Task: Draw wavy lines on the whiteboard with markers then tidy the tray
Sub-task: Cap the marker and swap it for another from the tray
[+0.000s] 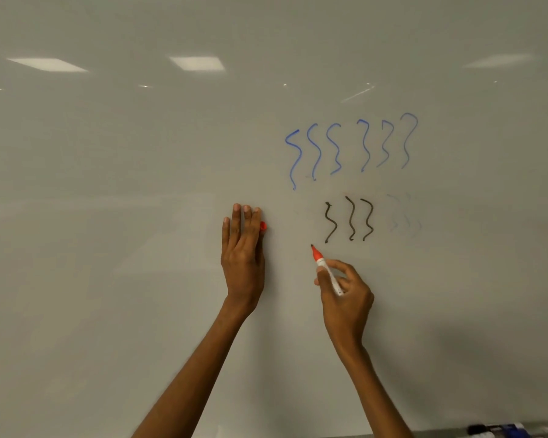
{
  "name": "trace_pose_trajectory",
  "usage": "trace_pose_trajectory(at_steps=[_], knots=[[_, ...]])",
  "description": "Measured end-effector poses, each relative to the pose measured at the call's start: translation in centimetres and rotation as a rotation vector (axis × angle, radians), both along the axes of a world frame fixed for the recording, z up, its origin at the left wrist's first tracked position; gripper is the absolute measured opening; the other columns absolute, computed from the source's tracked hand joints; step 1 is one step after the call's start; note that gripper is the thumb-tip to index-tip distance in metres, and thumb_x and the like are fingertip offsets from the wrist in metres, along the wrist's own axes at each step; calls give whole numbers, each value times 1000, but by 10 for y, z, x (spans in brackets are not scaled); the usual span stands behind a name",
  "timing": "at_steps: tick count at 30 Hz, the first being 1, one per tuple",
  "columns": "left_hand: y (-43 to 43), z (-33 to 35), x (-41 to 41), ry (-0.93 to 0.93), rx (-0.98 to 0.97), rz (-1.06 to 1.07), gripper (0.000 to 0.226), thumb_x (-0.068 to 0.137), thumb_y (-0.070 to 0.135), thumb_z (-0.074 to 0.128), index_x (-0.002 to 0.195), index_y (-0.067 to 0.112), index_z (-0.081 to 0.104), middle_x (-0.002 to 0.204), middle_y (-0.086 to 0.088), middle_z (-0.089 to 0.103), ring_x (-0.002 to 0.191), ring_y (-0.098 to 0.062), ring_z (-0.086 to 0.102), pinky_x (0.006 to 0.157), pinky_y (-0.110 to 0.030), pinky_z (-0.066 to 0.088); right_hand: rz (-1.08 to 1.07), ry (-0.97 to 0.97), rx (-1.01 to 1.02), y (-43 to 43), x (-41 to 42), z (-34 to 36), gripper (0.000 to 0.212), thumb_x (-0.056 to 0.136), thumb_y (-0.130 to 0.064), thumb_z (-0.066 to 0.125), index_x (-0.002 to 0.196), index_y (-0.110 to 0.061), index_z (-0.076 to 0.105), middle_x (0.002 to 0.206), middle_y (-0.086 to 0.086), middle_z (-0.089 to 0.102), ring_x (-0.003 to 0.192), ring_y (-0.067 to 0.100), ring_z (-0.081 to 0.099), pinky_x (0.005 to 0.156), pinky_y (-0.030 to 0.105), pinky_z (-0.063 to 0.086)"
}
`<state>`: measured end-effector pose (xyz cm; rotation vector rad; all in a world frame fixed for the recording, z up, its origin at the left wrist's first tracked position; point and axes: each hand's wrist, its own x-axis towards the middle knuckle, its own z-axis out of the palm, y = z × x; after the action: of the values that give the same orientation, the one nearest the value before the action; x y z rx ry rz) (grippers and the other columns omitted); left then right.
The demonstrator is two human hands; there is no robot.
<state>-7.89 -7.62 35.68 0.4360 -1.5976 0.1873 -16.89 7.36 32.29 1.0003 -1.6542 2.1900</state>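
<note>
- Gripping an uncapped red-tipped white marker (327, 270) between thumb and fingers, the right hand (345, 290) holds it tilted up and to the left, with its tip at or just off the board, below and left of the dark lines; contact cannot be told.
- Pressed flat against the glossy white whiteboard (108, 216), the left hand (242, 245) has its fingers straight and close together, pointing up; a small red cap (263, 226) peeks out at the right side of its fingers, seemingly tucked between hand and board.
- Three dark, brownish-black wavy lines (350, 220) run vertically just above and right of the marker tip.
- Faint, mostly wiped bluish traces (404, 216) lie to the right of those dark lines.
- Six blue wavy lines (351, 147) stand in a row higher up, right of the board's middle.
- At the lower right corner, the grey tray (440, 433) along the board's bottom edge carries several markers (500, 428), dark and blue ones, lying blurred.
</note>
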Motion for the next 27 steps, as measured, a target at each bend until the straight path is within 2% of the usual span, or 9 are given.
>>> trace_pose_trajectory(at_steps=[3, 5, 10, 14, 19, 21, 23, 25, 27], knots=[[2, 0, 0, 11, 20, -24, 39, 101, 4, 49, 140, 3, 47, 148, -11, 43, 144, -27, 31, 118, -48, 26, -16, 6, -101, -1, -6, 29, 14, 88, -23, 70, 99, -15, 69, 77, -1, 72, 62, 5, 67, 51, 11, 46], [4, 0, 0, 11, 35, -34, 39, 101, 4, 48, 140, 3, 48, 148, -12, 44, 144, -27, 30, 118, -48, 26, -38, 54, -75, -2, -12, 44, 11, 89, -25, 69, 99, -21, 68, 72, -3, 70, 54, 7, 62, 46, 15, 44], [5, 2, 9, -34, 78, -104, 42, 99, -3, 49, 140, 3, 47, 149, -11, 42, 146, -25, 27, 119, -47, 24, -62, 57, -15, -2, -19, 25, 12, 87, -29, 70, 99, -26, 67, 75, -6, 71, 59, 10, 65, 47, 23, 51], [14, -8, 17, -112, 168, -181, 46, 97, -5, 48, 142, 6, 46, 152, -10, 35, 146, -17, 24, 122, -37, 19, -26, -19, 45, 7, -12, -6, 11, 87, -25, 71, 98, -25, 68, 75, -6, 71, 62, 3, 66, 51, 14, 48], [48, -65, 31, -282, 237, -269, 36, 90, 0, 61, 125, 8, 63, 131, -8, 61, 134, -10, 35, 116, -35, 27, 143, -54, 90, 29, 1, -21, 12, 85, -24, 72, 96, -19, 71, 71, -5, 73, 56, 8, 65, 49, 10, 43], [53, -83, 36, -288, 338, -304, 31, 88, -1, 64, 117, 10, 68, 121, -5, 67, 126, -11, 48, 117, -28, 28, 224, -21, 187, 40, 1, -27, 8, 83, -24, 74, 91, -22, 72, 65, -4, 72, 43, 11, 55, 43, 14, 38], [55, -95, 42, -306, 452, -360, 25, 91, 3, 64, 113, 13, 70, 113, 2, 69, 113, -14, 60, 110, -25, 39, 314, 13, 291, 50, -2, -33, 7, 81, -22, 76, 87, -23, 73, 64, -2, 72, 39, 8, 47, 42, 19, 35], [58, -102, 46, -312, 514, -390, 22, 91, 8, 64, 111, 15, 72, 109, 5, 69, 102, -9, 63, 97, -22, 48, 352, 56, 388, 56, -4, -39, 8, 80, -23, 77, 85, -26, 74, 65, -4, 72, 47, 15, 60, 45, 27, 42], [63, -106, 48, -321, 540, -395, 21, 91, 10, 65, 110, 15, 72, 109, 4, 70, 101, -9, 64, 94, -11, 46, 363, 75, 467, 59, -5, -46, 8, 78, -25, 79, 83, -28, 74, 66, -5, 73, 57, 21, 68, 50, 35, 49]])
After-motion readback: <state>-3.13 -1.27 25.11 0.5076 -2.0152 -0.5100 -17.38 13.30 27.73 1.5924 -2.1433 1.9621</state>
